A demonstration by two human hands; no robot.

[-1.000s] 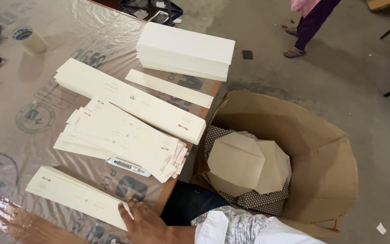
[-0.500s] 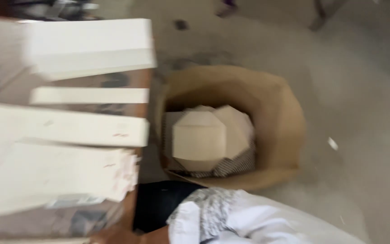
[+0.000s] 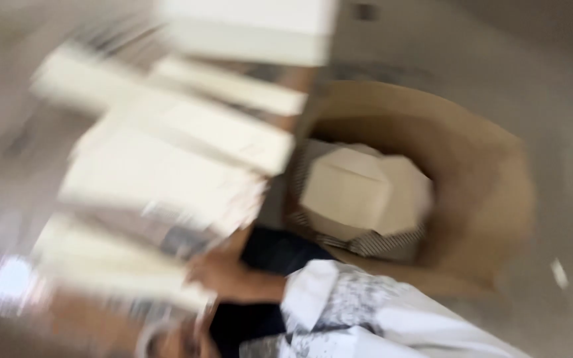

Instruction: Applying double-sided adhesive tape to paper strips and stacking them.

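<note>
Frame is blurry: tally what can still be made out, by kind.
Cream card stacks and strips on the table: 6, first
Brown cardboard box: 1
Folded pale cartons inside it: about 2, blurred
Hand at the nearest strip: 1
Total: about 10

Frame heavily blurred. Brown cardboard box (image 3: 472,199) on the floor just beside the bench (image 3: 8,132), folded pale cartons (image 3: 359,189) inside. White stack (image 3: 253,30) at bench's far edge.
</note>
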